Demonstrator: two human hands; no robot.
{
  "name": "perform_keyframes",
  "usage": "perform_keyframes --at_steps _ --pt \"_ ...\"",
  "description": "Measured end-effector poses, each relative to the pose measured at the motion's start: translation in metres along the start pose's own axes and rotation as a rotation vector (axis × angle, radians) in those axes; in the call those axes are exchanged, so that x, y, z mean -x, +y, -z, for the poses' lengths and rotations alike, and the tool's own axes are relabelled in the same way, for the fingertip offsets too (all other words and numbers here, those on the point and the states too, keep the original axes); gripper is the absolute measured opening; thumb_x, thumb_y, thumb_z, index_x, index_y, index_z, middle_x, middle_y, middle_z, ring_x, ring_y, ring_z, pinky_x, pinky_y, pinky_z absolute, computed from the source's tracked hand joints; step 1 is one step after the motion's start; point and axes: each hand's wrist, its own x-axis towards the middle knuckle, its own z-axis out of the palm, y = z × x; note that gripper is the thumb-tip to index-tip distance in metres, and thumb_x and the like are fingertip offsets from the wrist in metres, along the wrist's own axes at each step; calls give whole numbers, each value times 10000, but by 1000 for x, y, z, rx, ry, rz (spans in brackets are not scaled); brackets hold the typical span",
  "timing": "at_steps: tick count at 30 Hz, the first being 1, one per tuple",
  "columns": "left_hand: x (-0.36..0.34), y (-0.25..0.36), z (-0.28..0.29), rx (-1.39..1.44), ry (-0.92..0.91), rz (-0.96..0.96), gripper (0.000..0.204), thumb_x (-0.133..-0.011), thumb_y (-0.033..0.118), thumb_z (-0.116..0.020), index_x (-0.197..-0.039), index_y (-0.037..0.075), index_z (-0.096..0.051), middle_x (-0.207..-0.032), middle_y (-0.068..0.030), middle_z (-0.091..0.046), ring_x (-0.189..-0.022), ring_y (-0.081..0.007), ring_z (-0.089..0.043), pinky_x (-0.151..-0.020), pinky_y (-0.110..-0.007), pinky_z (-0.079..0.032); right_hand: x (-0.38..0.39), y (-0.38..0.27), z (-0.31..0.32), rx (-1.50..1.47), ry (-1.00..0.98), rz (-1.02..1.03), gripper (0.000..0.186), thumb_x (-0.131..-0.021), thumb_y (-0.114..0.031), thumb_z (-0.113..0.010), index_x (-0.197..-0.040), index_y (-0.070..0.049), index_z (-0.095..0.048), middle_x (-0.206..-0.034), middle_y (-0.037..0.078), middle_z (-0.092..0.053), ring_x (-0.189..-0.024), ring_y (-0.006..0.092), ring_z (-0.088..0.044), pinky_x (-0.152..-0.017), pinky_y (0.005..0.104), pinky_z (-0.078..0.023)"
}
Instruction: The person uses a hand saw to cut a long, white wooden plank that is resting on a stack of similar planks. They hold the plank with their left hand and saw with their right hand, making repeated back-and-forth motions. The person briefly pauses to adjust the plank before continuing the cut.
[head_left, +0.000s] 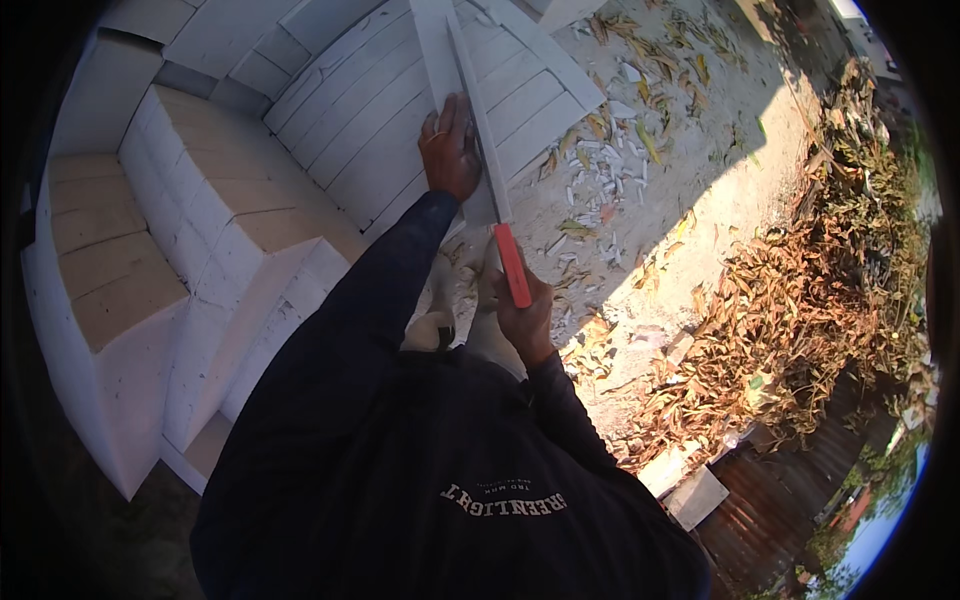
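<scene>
My left hand [450, 150], a ring on one finger, grips a narrow pale board [433, 45] lying over a platform of white blocks [350, 120]. My right hand [525, 310] is closed on the red handle [512, 262] of a long straight tool that looks like a saw. Its pale blade [470, 90] runs up along the board's right edge, beside my left fingers. My feet, in light coverings [440, 310], show below the board, partly hidden by my arms and dark top.
Stepped stacks of white blocks [100, 250] fill the left side. Dirt ground [640, 230] with pale chips and leaves lies right of the platform. A heap of dry leaves [770, 310], rusty corrugated sheets [810, 480] and a loose pale block [695, 497] are farther right.
</scene>
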Motion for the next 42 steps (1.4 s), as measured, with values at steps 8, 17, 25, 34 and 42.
perform_keyframes --at_steps 8,17,25,34,42 --pt "4 -3 4 8 4 -17 571 -989 38 -556 -1552 65 -469 -1566 -243 -481 -1341 -502 -476 -1141 -576 -348 -32 -14 -9 -7 -29 -66 462 -996 -205 -702 -1375 47 -624 -713 131 -622 -708 90 -565 -636 336 -511" --pt "0 -11 -12 -50 109 98 541 -1044 113 -476 -1506 -151 -379 -1490 -384 -464 -1345 -526 -474 -1151 -538 -359 -17 0 -12 -43 11 -122 453 -989 -167 -687 -1374 62 -612 -751 143 -653 -772 81 -603 -699 323 -530" --pt "4 -2 0 61 -17 332 533 -1070 169 -457 -1505 -135 -400 -1274 -339 -636 -1180 -489 -594 -1041 -530 -437 -20 -1 -12 31 -1 -63 453 -965 -116 -685 -1380 48 -611 -807 176 -671 -753 231 -649 -690 355 -532" --pt "4 -1 -5 120 14 336 554 -1058 173 -468 -1512 -132 -384 -1346 -337 -607 -1192 -487 -601 -1020 -561 -434 -44 -11 -13 30 4 -43 211 -965 -116 -701 -1056 74 -684 -695 97 -616 -659 127 -497 -611 353 -454" --pt "4 3 -5 140 -22 368 553 -1061 181 -474 -1516 -122 -387 -1352 -337 -604 -1176 -483 -607 -1002 -563 -448 -48 -14 -10 -49 1 -24 202 -960 -113 -707 -873 57 -640 -641 92 -567 -628 120 -482 -577 365 -418"
